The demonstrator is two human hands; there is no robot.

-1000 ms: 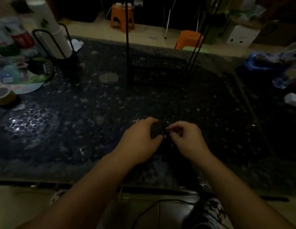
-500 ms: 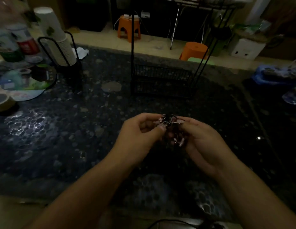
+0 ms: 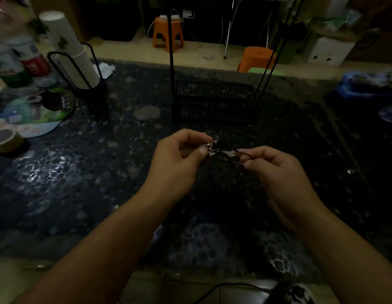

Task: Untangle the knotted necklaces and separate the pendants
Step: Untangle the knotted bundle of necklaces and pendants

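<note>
A small tangle of necklaces, dark cords with shiny metal pendants, hangs in the air between my two hands above the dark speckled countertop. My left hand pinches the shiny pendant end of the tangle between thumb and fingers. My right hand pinches a dark cord at the tangle's right side. The room is dim, so the single cords are hard to tell apart.
A black wire rack stands just behind my hands. At the left are a stack of paper cups in a wire holder, cans, a round printed mat and a tape roll. Orange stools stand beyond the counter.
My hands lifted the tangle off the countertop, then moved apart, so the necklaces are stretched between them. The camera tilted up.
</note>
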